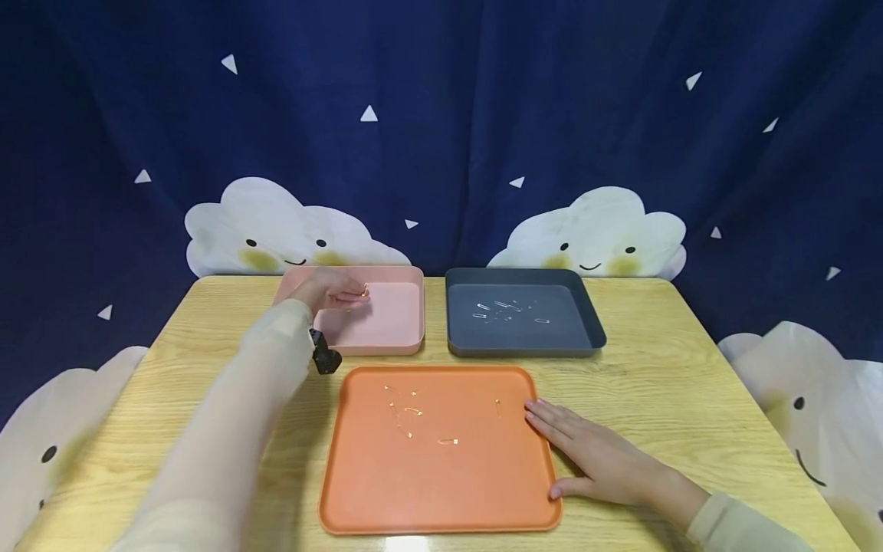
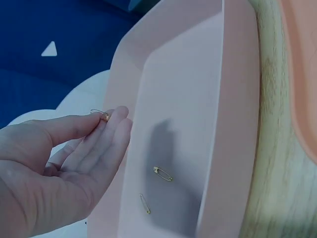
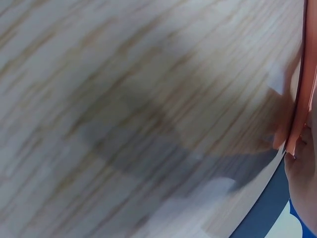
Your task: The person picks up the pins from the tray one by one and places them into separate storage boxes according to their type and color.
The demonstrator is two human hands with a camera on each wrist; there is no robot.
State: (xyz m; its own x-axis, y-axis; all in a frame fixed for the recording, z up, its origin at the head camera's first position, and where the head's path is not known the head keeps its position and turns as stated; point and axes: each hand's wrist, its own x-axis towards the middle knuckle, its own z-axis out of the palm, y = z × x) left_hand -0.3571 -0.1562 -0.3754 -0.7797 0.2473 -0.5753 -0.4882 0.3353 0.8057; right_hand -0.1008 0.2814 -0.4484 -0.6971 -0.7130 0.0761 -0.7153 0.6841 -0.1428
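Over the pink tray [image 1: 386, 349] at the back left, my left hand [image 1: 333, 290] pinches a gold safety pin [image 2: 105, 116] between thumb and fingertips. Two more gold safety pins, one of them a slightly open-looking pin [image 2: 162, 174], lie on the pink tray's floor in the hand's shadow. My right hand [image 1: 600, 456] rests at the right rim of the orange tray [image 1: 441, 491], fingertips on the edge and thumb lower down. Several gold safety pins [image 1: 413, 411] lie scattered on that orange tray, mostly toward its upper left, with a single pin [image 1: 497, 408] near the right fingertips.
A dark grey tray [image 1: 524, 349] stands at the back right with several silver pins [image 1: 503, 305] in it. All three trays sit on a light wooden table [image 1: 662, 368]. A dark blue curtain [image 1: 441, 138] with clouds hangs behind the table's far edge.
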